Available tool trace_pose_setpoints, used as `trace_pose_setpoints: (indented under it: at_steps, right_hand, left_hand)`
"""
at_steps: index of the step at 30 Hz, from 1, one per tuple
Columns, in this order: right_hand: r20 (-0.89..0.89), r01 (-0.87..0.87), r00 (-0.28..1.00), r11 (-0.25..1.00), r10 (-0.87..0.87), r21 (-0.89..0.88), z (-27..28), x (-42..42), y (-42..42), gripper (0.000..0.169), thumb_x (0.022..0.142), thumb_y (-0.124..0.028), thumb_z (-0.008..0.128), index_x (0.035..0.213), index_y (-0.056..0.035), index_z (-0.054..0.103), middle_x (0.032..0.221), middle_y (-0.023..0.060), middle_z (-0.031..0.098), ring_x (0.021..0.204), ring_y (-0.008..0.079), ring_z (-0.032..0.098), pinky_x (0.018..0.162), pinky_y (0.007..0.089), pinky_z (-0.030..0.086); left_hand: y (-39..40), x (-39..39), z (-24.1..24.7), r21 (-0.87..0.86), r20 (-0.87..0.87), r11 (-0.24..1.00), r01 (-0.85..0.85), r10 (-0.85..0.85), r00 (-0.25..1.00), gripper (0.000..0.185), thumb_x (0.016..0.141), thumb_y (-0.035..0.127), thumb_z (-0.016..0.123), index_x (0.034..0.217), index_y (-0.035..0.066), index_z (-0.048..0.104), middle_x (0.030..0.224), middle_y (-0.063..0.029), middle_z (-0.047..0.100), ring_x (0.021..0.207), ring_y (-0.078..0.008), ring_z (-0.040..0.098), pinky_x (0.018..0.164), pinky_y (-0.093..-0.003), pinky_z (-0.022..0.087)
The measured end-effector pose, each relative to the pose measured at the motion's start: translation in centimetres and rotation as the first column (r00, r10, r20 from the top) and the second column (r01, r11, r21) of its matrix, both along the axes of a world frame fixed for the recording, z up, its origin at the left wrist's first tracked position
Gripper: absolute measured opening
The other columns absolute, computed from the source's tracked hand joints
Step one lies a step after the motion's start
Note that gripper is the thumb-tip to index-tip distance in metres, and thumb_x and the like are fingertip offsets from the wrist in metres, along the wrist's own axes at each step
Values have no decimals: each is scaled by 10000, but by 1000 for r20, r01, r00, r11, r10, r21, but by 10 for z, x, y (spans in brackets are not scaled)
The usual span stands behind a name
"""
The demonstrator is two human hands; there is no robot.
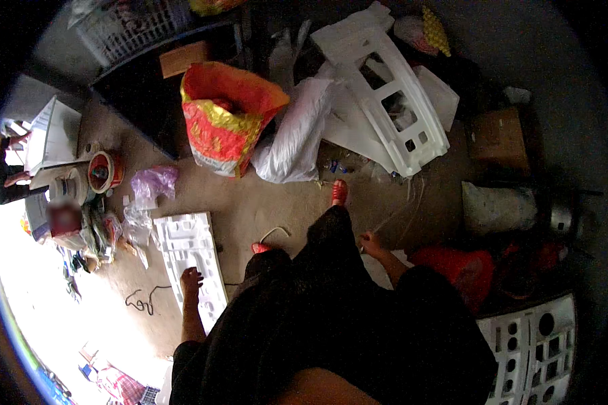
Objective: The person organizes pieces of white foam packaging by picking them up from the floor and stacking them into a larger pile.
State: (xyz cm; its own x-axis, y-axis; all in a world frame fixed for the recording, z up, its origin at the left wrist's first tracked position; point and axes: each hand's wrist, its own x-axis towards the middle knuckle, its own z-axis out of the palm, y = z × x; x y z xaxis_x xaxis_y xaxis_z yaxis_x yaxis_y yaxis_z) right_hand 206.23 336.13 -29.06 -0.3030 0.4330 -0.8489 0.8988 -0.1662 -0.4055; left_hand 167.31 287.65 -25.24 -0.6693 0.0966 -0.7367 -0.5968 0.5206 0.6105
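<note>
My left hand is held over a white moulded foam panel that lies on the floor to my left. Its fingers are loosely curled and apart, with nothing seen in them. On the other side, my right hand is low beside my leg, near a white sheet. Thin pale strands run from near this hand toward a large white foam frame. Whether the fingers grip them is too small to tell. My red sandals are on the floor below.
Ahead stand a red-and-gold woven sack and a stuffed white plastic bag. A dark cable lies at left, near a bucket and purple plastic. Another person is at far left. Red bags and a cutout panel are at right.
</note>
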Motion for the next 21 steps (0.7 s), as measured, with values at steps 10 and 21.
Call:
trace_pose_setpoints:
  at_steps: [10,21]
  right_hand:
    - [-94,-82,990,963,109,256,-102,-80,285,722,739,-358,651,1269,9,325,1233,199,434,1094,347,460,894,422,392]
    - [62,-231,972,868,227,439,-329,-172,549,996,676,-478,678,1366,-19,124,1391,214,177,1276,366,201,1010,461,252]
  left_hand:
    - [182,55,-37,-129,23,991,46,-44,999,297,844,312,516,997,58,530,758,-56,580,643,-149,569,540,-276,451]
    - [394,147,-81,-168,357,981,99,-33,934,257,842,200,524,1019,15,541,823,-70,609,713,-141,585,609,-271,475]
